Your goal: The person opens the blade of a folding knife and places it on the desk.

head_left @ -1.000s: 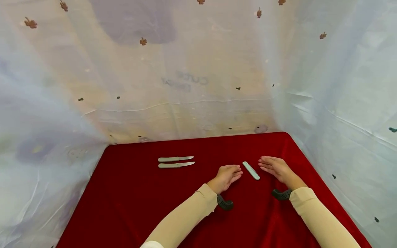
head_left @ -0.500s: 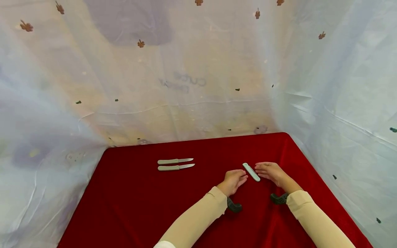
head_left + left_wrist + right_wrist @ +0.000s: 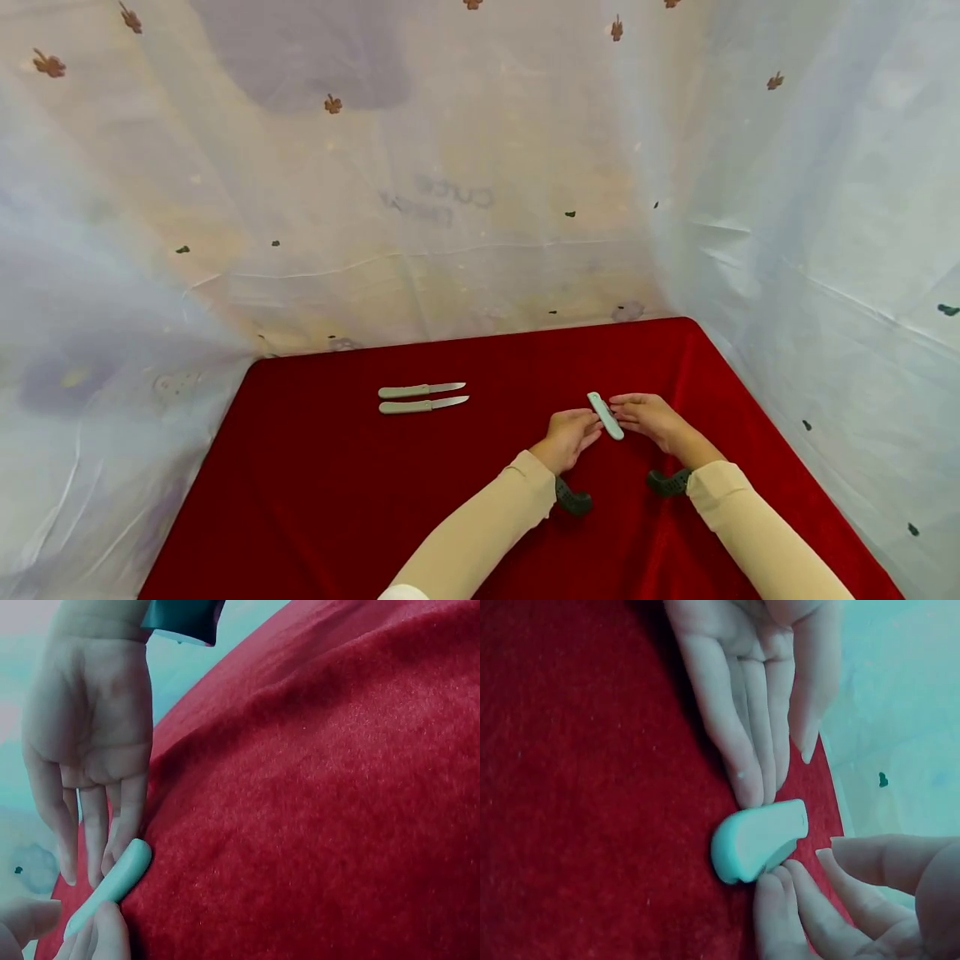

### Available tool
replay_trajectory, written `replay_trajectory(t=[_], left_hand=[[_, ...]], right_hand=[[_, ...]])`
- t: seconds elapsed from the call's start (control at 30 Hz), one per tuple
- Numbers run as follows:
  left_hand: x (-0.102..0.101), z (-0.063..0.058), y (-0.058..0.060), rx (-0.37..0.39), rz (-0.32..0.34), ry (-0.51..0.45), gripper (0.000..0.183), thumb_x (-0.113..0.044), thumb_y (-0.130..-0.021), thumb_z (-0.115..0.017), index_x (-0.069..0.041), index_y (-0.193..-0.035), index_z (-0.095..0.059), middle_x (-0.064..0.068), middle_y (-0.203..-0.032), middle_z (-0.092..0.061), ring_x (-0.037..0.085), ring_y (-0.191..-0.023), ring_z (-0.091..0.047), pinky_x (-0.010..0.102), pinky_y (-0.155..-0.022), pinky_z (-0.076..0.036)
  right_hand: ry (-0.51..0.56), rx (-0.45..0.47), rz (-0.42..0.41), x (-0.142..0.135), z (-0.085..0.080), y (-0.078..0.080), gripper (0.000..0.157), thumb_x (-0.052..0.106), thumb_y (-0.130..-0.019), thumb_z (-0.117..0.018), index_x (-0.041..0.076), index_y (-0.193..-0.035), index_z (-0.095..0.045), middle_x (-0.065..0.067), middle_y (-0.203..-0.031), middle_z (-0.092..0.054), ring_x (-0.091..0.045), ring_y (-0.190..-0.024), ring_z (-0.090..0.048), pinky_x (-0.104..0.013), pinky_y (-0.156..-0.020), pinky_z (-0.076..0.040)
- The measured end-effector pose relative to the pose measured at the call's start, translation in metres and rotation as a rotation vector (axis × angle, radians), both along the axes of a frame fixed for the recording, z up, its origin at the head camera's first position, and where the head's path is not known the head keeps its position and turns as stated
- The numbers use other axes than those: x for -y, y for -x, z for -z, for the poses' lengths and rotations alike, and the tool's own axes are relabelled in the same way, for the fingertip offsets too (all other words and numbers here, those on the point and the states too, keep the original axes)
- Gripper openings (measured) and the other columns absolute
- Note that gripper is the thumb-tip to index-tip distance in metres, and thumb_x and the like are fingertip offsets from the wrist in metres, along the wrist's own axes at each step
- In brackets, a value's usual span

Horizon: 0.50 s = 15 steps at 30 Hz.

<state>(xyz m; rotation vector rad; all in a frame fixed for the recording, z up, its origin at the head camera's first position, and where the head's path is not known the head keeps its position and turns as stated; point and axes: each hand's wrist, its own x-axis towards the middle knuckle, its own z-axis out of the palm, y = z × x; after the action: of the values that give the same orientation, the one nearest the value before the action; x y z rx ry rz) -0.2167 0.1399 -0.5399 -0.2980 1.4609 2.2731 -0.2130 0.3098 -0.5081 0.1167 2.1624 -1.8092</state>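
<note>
A folded pale-green folding knife (image 3: 605, 416) lies on the red cloth between my two hands. From its left side, my left hand (image 3: 570, 435) reaches it with nearly straight fingertips. My right hand (image 3: 658, 423) meets the other side, its fingers also extended. In the right wrist view the folded knife (image 3: 757, 840) sits between both sets of fingertips, its blade tucked into the handle. The left wrist view shows the knife (image 3: 112, 889) resting against the fingertips of both hands. Neither hand curls round it.
Two knives with beige handles and opened blades, the far one (image 3: 422, 390) and the near one (image 3: 423, 405), lie parallel further left. The red cloth (image 3: 322, 483) covers the table. Patterned pale curtains (image 3: 450, 167) enclose the back and sides.
Both hands have closed in on the folded knife, the left moving right and the right moving left, until their fingertips reach it. The knife has turned slightly. The two opened knives stay put.
</note>
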Motion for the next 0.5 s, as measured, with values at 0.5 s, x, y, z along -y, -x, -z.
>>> replay_trajectory(t=[0.5], left_hand=[[0.003, -0.008, -0.002, -0.067, -0.055, 0.002, 0.034, 0.014, -0.084, -0.054, 0.005, -0.117, -0.058, 0.015, -0.107, -0.064, 0.024, -0.093, -0.063, 0.036, -0.083, -0.051]], right_hand=[[0.101, 0.033, 0.086, 0.011, -0.007, -0.008, 0.040, 0.001, -0.097, -0.043, -0.012, -0.134, -0.038, -0.025, -0.130, -0.046, -0.018, -0.104, -0.057, -0.033, -0.087, -0.050]])
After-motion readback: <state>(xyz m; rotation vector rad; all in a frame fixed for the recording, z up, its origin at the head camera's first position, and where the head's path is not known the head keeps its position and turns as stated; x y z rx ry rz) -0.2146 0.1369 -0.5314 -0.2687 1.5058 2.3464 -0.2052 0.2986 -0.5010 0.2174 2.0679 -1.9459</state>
